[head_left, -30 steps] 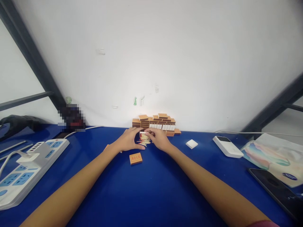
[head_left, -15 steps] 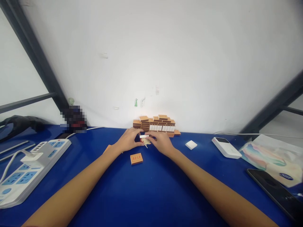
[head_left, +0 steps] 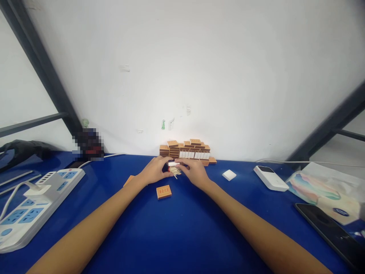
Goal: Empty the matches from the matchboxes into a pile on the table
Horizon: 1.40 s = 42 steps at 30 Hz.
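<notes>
A small white matchbox tray [head_left: 173,164] is held between my two hands. My left hand [head_left: 154,169] curves round its left end, with the thumb low beside the match heads. My right hand [head_left: 194,172] is closed on the tray's right end, fingertips pressed to it. Just beneath the tray lies a loose bunch of matches [head_left: 175,171] with red heads to the left. An orange matchbox cover [head_left: 164,192] lies flat on the blue table nearer to me. Another orange piece [head_left: 129,180] is partly hidden behind my left wrist.
Stacked matchboxes [head_left: 194,144], some with white ends, stand against the wall behind my hands. A white square item [head_left: 229,175], a white device with a dark screen [head_left: 270,178], a tissue pack [head_left: 325,194] and a phone [head_left: 327,232] lie right. A power strip [head_left: 37,209] lies left.
The view has shifted very slightly. My hands, the tray and the matches show almost no movement.
</notes>
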Tool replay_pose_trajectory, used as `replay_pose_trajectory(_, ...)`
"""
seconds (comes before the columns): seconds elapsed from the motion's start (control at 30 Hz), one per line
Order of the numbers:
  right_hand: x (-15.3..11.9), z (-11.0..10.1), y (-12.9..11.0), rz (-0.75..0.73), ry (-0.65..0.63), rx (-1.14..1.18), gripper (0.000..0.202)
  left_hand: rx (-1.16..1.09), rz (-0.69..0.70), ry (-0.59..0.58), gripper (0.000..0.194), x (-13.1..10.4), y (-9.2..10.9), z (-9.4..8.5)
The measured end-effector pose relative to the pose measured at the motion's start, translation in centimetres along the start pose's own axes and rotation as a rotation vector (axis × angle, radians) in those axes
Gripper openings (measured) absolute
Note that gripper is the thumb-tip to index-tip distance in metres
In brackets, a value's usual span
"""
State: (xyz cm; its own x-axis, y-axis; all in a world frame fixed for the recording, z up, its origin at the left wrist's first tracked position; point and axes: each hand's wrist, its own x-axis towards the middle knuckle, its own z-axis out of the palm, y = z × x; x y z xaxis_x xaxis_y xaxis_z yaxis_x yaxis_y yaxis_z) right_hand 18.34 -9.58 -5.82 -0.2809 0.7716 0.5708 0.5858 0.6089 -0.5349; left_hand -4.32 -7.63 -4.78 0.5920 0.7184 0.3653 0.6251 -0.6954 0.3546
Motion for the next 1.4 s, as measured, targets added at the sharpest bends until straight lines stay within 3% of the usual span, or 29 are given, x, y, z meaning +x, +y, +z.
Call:
replay_pose_trajectory(0.27,0.0,-0.1,-0.1,-0.026,0.035,-0.002,0.018,0.027,0.046,0.004,0.054,0.2,0.1,0.0)
replay_pose_trajectory(0.43,0.1,-2.0,-0.5,0.003,0.013,-0.032,0.018,0.060,0.026,0.001,0.052,0.1,0.0,0.2)
replay_pose_trajectory(0.67,-1.4,-9.2,1.3,0.136,-0.143,-0.023,0.032,0.085,0.006,-0.039,0.046,0.3,0.1,0.5)
replay_pose_trajectory(0.8,-2.7,-14.1,5.0,0.309,-0.175,-0.049,0.041,0.058,0.000,-0.046,0.043,0.6,0.3,0.5)
replay_pose_trajectory(0.9,-2.7,-16.5,8.3,0.450,-0.145,-0.128,0.041,0.045,0.007,-0.051,0.041,0.8,0.5,0.4)
replay_pose_trajectory(1.0,-2.1,-17.1,11.1,0.505,-0.091,-0.234,0.034,0.054,0.018,-0.064,0.041,0.9,0.7,0.4)
replay_pose_trajectory(1.17,-1.7,-16.1,13.7,0.533,-0.012,-0.290,0.029,0.078,0.026,-0.065,0.048,0.8,0.8,0.0)
replay_pose_trajectory(1.3,-2.4,-16.6,14.1,0.536,0.001,-0.289,0.029,0.109,0.026,-0.065,0.053,0.6,1.6,-2.4)
replay_pose_trajectory(1.4,-3.1,-17.7,13.3,0.522,-0.076,-0.243,0.033,0.108,-0.054,-0.124,0.051,-0.5,3.2,-5.0)
